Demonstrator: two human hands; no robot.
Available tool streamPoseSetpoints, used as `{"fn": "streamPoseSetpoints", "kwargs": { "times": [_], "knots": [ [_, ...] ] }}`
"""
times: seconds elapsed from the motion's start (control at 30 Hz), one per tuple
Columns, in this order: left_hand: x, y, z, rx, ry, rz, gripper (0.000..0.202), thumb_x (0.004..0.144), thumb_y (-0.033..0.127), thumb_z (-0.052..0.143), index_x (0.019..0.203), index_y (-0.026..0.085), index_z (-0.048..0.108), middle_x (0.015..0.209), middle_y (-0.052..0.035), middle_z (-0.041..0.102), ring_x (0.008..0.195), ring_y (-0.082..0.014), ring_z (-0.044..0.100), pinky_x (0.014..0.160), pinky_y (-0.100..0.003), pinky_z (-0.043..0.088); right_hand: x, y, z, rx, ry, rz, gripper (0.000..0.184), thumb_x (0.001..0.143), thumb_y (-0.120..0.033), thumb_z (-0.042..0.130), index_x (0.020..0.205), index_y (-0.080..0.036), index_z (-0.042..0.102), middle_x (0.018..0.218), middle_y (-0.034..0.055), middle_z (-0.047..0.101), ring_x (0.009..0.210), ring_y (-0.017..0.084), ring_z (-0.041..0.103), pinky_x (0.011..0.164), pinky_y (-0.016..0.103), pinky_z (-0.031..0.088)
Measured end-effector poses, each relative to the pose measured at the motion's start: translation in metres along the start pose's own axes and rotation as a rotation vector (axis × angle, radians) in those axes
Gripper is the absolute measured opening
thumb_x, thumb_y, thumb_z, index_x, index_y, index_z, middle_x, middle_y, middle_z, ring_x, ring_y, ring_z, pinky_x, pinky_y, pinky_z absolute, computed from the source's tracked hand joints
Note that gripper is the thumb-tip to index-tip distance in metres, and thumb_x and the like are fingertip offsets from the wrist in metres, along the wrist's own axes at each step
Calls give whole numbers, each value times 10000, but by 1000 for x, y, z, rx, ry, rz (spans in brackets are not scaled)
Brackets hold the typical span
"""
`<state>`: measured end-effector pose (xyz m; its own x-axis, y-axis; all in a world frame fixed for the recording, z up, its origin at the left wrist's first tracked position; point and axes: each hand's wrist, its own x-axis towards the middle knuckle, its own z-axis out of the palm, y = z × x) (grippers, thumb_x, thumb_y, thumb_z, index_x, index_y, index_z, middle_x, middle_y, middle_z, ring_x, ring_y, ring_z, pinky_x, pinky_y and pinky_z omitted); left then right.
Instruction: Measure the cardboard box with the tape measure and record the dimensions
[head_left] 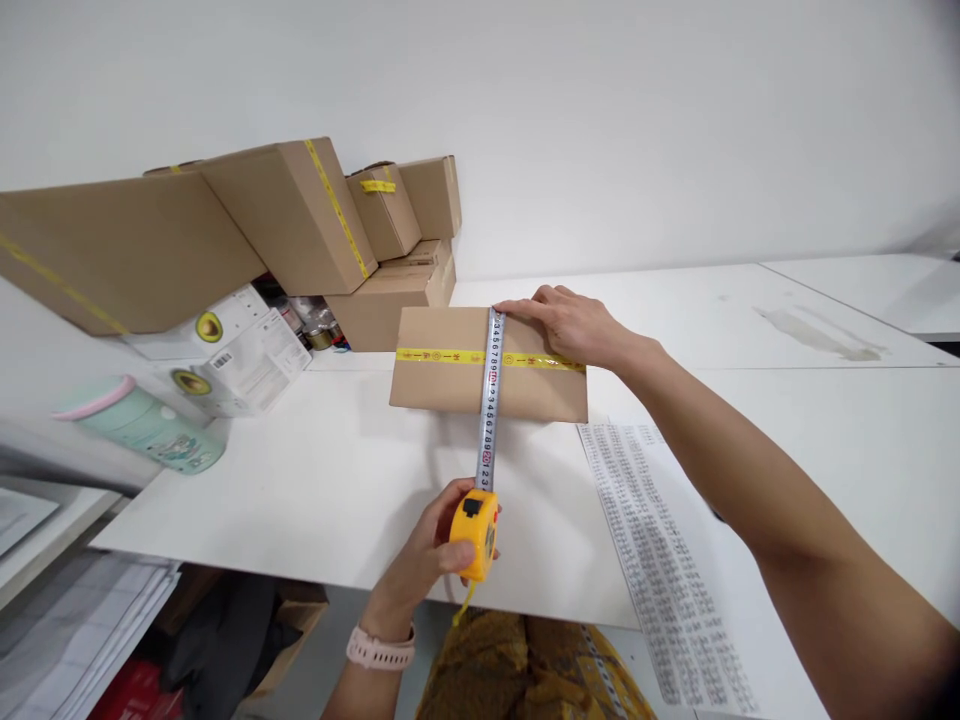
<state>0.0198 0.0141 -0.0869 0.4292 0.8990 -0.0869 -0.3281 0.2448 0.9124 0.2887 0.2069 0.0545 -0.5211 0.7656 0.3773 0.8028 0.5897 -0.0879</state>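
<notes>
A brown cardboard box point(442, 385) with yellow printed tape across its top stands on the white table. Across the box lies the silver blade of a yellow tape measure point(469, 525), reaching past its near edge toward me. Wrapped round the tape measure's case is my left hand point(427, 555), with a pink band on the wrist. My right hand point(566, 322) presses on the box's far right part, its index finger at the end of the blade by the far edge. The right thumb is partly hidden.
Several cardboard boxes point(292, 215) are stacked at the back left. A mint-green tumbler point(150, 425) leans beside a white carton with avocado pictures point(244, 350). A printed sheet of small labels point(660, 560) lies at the right. The table's front edge point(360, 585) runs close to me.
</notes>
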Motion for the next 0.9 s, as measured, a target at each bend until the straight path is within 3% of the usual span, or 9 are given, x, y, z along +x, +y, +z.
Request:
{"fn": "streamPoseSetpoints", "kwargs": {
  "times": [0.17,0.5,0.6,0.73,0.9],
  "knots": [
    [2,-5,9,-8,-21,21,639,702,433,866,1258,247,611,1135,-89,639,939,-228,643,816,-384,598,-2,0,3,-22,16,-3,554,967,-191,393,1472,-394,498,1058,102,601,968,265,537,665,312,372],
    [2,-8,7,-14,-46,30,637,692,402,884,1253,264,617,1107,-65,641,911,-195,642,828,-359,596,-3,-3,5,-41,44,6,504,1012,-234,337,1454,-399,516,1072,90,629,947,251,547,672,322,375],
    [-10,-6,15,-87,-102,69,712,657,472,907,1275,269,616,1135,-74,632,887,-199,656,818,-360,595,-6,-10,8,-80,115,54,454,1046,-386,333,1450,-339,533,1056,93,666,953,262,553,709,347,386],
    [-41,-8,29,-142,-121,100,877,564,590,925,1312,271,595,1169,-92,614,890,-217,664,826,-345,573,-24,-25,15,-168,231,52,561,994,-600,420,1334,-204,624,1090,126,696,991,291,549,775,384,385],
    [-64,-18,37,34,-63,-66,975,529,568,937,1365,266,537,1154,-102,621,995,-270,633,826,-336,542,-74,-58,44,-276,317,-85,488,998,-554,462,1266,-184,633,1131,135,685,952,275,542,792,400,379]
  ]
}}
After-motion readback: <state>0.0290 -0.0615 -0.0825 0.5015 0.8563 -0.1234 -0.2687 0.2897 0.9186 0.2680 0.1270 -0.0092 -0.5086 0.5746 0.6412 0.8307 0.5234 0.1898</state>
